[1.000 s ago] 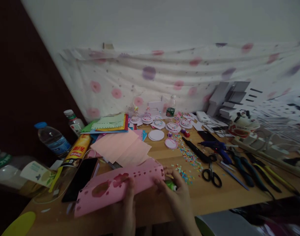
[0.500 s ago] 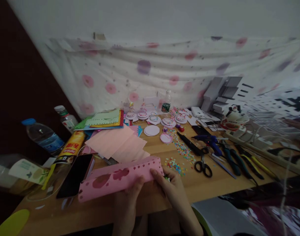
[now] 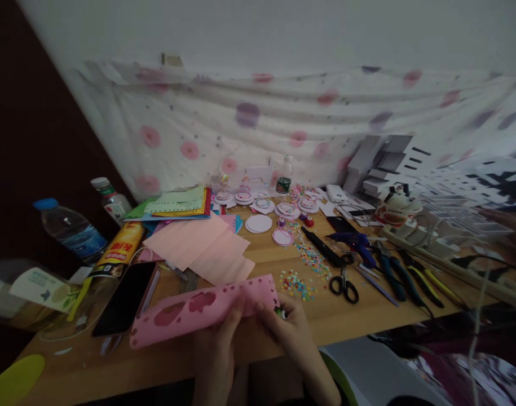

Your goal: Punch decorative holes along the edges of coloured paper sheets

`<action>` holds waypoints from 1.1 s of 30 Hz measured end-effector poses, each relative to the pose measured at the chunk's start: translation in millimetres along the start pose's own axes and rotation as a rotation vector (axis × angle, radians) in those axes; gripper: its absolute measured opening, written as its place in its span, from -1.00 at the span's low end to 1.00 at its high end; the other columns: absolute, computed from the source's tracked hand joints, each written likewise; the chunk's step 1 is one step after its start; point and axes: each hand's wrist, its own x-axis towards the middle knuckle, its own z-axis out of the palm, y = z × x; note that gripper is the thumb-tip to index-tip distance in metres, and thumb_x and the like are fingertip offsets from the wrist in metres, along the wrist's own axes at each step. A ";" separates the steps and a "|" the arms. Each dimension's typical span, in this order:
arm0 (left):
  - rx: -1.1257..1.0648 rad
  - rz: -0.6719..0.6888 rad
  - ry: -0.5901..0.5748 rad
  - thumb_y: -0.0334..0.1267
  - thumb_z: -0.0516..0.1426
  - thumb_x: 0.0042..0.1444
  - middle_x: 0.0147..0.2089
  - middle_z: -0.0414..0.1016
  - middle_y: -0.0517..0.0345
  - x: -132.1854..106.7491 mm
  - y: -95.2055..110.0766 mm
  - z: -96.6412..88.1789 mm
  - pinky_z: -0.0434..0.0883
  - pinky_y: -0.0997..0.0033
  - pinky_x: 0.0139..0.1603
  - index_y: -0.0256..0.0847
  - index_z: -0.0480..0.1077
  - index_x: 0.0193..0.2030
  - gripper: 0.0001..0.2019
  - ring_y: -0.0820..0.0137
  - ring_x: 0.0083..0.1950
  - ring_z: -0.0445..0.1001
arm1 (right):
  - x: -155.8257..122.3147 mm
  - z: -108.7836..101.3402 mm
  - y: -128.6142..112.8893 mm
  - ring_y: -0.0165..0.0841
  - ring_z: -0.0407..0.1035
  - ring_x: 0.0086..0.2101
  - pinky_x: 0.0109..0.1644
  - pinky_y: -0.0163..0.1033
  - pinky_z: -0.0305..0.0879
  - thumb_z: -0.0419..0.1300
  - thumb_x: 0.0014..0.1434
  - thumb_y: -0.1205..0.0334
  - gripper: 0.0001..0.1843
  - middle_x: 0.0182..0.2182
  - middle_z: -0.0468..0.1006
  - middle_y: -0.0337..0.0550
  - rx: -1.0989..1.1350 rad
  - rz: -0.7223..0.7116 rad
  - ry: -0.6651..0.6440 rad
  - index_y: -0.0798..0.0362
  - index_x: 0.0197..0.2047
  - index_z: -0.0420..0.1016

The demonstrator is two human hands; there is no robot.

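Head view: pink punched sheet (image 3: 202,309) lies at the near edge of the wooden table (image 3: 367,321), long and folded, with flower-shaped holes and a dotted border. Left hand (image 3: 217,349) pinches its lower edge near the middle. Right hand (image 3: 289,332) grips its right end and a small green item (image 3: 278,311). Scissors (image 3: 344,286) at 2 o'clock from the sheet, phone (image 3: 124,298) at 9 o'clock.

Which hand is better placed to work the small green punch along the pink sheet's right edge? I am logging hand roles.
Right, probably. The right hand already grips the green punch at the pink sheet's right edge, while the left hand steadies the sheet's middle.
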 end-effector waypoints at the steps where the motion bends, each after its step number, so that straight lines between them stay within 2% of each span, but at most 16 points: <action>1: -0.005 0.001 -0.008 -0.12 0.46 -0.22 -0.19 0.62 0.02 -0.3 -0.5 -0.7 0.58 0.05 0.06 -0.24 0.50 -0.27 -0.60 0.04 -0.03 0.60 | -0.8 0.0 0.1 -0.55 0.04 -0.70 -0.62 -0.38 -0.05 0.27 0.14 -0.25 -0.42 -0.71 0.28 -0.32 0.000 -0.003 -0.017 0.07 -0.59 0.35; 3: -0.041 -0.015 -0.017 -0.13 0.45 -0.20 -0.13 0.61 0.01 -1.7 -1.6 -1.0 0.56 0.06 0.08 -0.23 0.50 -0.24 -0.60 0.05 -0.01 0.59 | -2.1 -0.3 -1.4 -0.54 0.07 -0.68 -0.60 -0.38 -0.02 0.24 0.18 -0.24 -0.41 -0.71 0.28 -0.31 0.002 -0.024 -0.041 0.07 -0.62 0.34; 7: -0.069 -0.023 0.042 -0.21 0.46 -0.26 0.01 0.57 0.02 -4.8 -7.0 1.5 0.56 0.13 0.07 -0.16 0.45 -0.07 -0.45 0.06 0.10 0.54 | -4.6 -1.8 -8.8 -0.51 0.13 -0.63 -0.53 -0.37 0.05 0.30 0.16 -0.16 -0.44 -0.70 0.30 -0.30 -0.009 -0.044 -0.025 0.08 -0.64 0.35; 10: -0.074 -0.046 -0.005 -0.18 0.47 -0.32 -0.09 0.59 0.02 -4.9 -13.2 3.7 0.58 0.16 -0.04 -0.18 0.45 -0.13 -0.46 0.08 -0.02 0.58 | -7.2 -3.6 -13.5 -0.50 0.18 -0.59 -0.49 -0.37 0.06 0.33 0.14 -0.11 -0.49 -0.68 0.33 -0.28 -0.043 -0.037 0.005 0.09 -0.62 0.38; 13: -0.109 -0.042 -0.065 -0.11 0.48 -0.37 -0.15 0.61 0.01 -4.8 -17.4 4.8 0.59 0.18 -0.11 -0.22 0.47 -0.17 -0.43 0.11 -0.12 0.60 | -8.8 -4.7 -12.8 -0.51 0.11 -0.61 -0.53 -0.37 0.01 0.33 0.12 -0.15 -0.47 -0.68 0.30 -0.30 -0.032 -0.041 0.009 0.09 -0.62 0.35; 16: -0.094 -0.062 -0.023 -0.11 0.49 -0.40 -0.14 0.62 0.01 -7.0 -17.2 4.5 0.59 0.18 -0.13 -0.23 0.48 -0.13 -0.38 0.11 -0.15 0.61 | -8.5 -2.9 -8.8 -0.53 0.07 -0.65 -0.59 -0.37 -0.04 0.30 0.09 -0.29 -0.40 -0.68 0.28 -0.30 0.012 0.038 -0.023 0.07 -0.59 0.34; 20: -0.099 -0.086 -0.010 -0.15 0.47 -0.33 -0.12 0.63 0.02 -10.7 -11.1 3.2 0.59 0.17 -0.09 -0.23 0.47 -0.06 -0.38 0.11 -0.09 0.61 | -6.7 2.9 -7.5 -0.52 0.07 -0.68 -0.61 -0.37 -0.05 0.20 0.02 -0.49 -0.28 -0.74 0.22 -0.31 0.029 0.088 -0.058 0.05 -0.64 0.28; 25: -0.014 -0.074 -0.051 -0.18 0.48 -0.26 -0.11 0.63 -0.03 -3.9 -3.9 -2.0 0.57 0.13 0.05 -0.24 0.47 -0.11 -0.46 0.06 0.02 0.59 | -3.9 1.8 -8.4 -0.49 0.13 -0.66 -0.56 -0.35 0.06 0.17 0.08 -0.46 -0.26 -0.74 0.27 -0.25 -0.052 0.006 0.023 0.07 -0.70 0.30; 28: -0.005 -0.049 -0.044 -0.14 0.49 -0.29 -0.04 0.61 -0.09 6.3 -1.2 -9.3 0.56 0.09 0.10 -0.28 0.48 -0.09 -0.41 0.02 0.06 0.57 | -3.0 -4.3 -4.6 -0.49 0.10 -0.68 -0.57 -0.34 0.05 0.18 0.13 -0.39 -0.28 -0.77 0.25 -0.26 -0.095 -0.018 0.053 0.06 -0.73 0.30; 30: -0.017 -0.057 -0.034 -0.12 0.50 -0.30 -0.04 0.61 -0.09 12.5 2.9 -14.4 0.59 0.11 0.05 -0.29 0.48 -0.07 -0.38 0.05 0.02 0.59 | -3.1 -7.8 -2.4 -0.49 0.09 -0.68 -0.57 -0.34 0.05 0.20 0.17 -0.32 -0.31 -0.77 0.26 -0.27 -0.107 -0.034 0.091 0.06 -0.72 0.32; 33: -0.029 -0.089 -0.018 -0.14 0.49 -0.31 -0.11 0.64 -0.08 18.5 13.6 -20.8 0.65 0.28 -0.23 -0.32 0.52 -0.11 -0.43 0.12 -0.13 0.64 | -2.9 -11.6 -3.2 -0.50 0.09 -0.69 -0.57 -0.34 0.06 0.23 0.17 -0.27 -0.34 -0.77 0.26 -0.27 -0.091 -0.032 0.149 0.06 -0.72 0.34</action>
